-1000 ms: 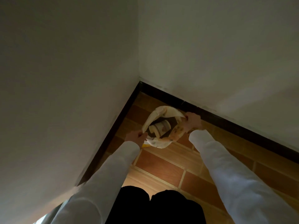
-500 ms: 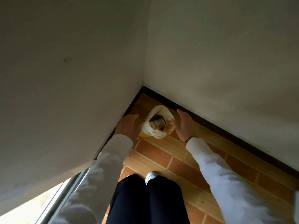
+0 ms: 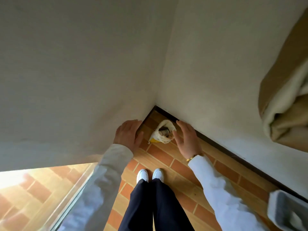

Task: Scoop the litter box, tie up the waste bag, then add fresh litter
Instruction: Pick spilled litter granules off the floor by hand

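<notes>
**Tiled floor in the wall corner**

The floor (image 3: 166, 157) is laid in orange and tan brick-pattern tiles, edged by a dark skirting (image 3: 233, 157) along the walls. A pale bag (image 3: 164, 136) with a yellow base stands on it in the corner, mouth open upward. Two white shoes (image 3: 150, 175) stand side by side on the tiles, well short of the bag. A grey tray (image 3: 286, 212) sits on the floor far right of the bag, against the skirting.

A floor of orange-brown brick-pattern tiles (image 3: 160, 157) meets two pale walls (image 3: 75, 72) at a corner, edged by a dark baseboard (image 3: 216, 145). White shoes (image 3: 150, 175) stand on the tiles. Right of that corner hangs a tan and cream curtain (image 3: 286, 97); left runs a glass pane (image 3: 70, 197).
</notes>
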### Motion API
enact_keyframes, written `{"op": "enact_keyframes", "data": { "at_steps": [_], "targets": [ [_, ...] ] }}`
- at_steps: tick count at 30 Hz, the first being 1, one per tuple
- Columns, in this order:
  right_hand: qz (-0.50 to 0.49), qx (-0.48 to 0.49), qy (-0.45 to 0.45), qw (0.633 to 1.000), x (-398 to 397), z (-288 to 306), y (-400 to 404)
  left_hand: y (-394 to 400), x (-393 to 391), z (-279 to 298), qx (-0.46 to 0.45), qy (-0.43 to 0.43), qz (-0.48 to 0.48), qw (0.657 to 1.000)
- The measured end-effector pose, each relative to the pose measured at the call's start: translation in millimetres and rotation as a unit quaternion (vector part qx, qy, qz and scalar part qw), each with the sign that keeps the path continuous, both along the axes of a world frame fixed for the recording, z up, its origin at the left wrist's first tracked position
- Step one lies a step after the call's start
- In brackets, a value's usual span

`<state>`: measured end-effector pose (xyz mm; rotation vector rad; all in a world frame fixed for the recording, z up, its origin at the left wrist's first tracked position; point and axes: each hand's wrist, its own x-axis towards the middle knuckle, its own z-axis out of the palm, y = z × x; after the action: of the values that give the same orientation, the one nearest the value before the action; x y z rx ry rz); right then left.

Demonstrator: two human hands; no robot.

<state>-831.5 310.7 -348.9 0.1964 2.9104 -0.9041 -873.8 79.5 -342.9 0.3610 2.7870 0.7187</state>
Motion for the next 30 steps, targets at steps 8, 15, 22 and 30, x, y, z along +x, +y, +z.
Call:
{"op": "enact_keyframes", "data": {
  "at_steps": [8,15,22,30],
  "targets": [
    [-0.040,-0.003,0.018,0.999,74,122,-28,-40,60,113,-0.003,0.052,-0.023,0.998],
    [-0.137,0.042,0.072,0.987,157,162,-71,-72,86,155,0.029,0.106,-0.108,0.988],
    [-0.287,0.028,0.070,0.955,250,183,-113,-82,112,176,0.018,0.092,-0.220,0.971],
    [-0.424,0.055,0.066,0.902,354,206,-124,-34,167,186,0.033,0.091,-0.372,0.923]
  ]
}}
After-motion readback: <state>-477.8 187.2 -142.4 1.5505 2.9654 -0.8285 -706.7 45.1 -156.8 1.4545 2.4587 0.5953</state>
